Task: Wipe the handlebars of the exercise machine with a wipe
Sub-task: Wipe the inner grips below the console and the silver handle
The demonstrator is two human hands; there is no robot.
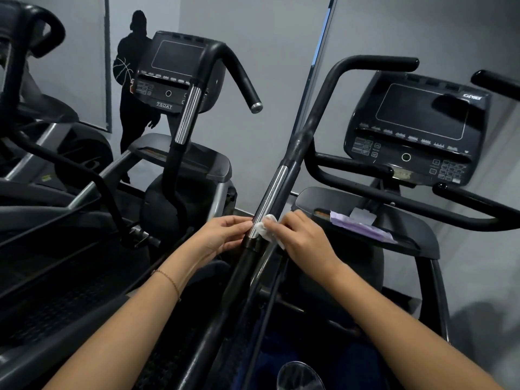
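Head view, handlebar: the long black handlebar (306, 130) runs from 7 o'clock at the bottom edge up toward 1 o'clock, with a chrome section (271, 192) near the frame's middle.
Wipe: the white wipe (266, 228) is bunched against the chrome section's lower end, on its 3 o'clock side, just above the black collar (253, 244).
Right hand: the right hand (305, 239) grasps the wipe in curled fingers and presses it to the bar.
Left hand: the left hand (222, 235) pinches the bar from 9 o'clock, thumb over and fingertips under. Whether it also catches the wipe's edge cannot be told.
Step in hand: probably wiping the chrome section, with the black length toward 1 o'clock left to do.
Doing it well: wrap the wipe right round the tube rather than dabbing one face. Steady the bar with the left hand and draw one long stroke toward 1 o'clock, turning the wrist to cover the far side.
Watch for: the collar's seam may hold grime, and a bunched wipe offers little surface, so unfolding it should help.
Nearby: a purple packet (363, 228) lies on the tray (410, 240) at 3 o'clock of the right hand.
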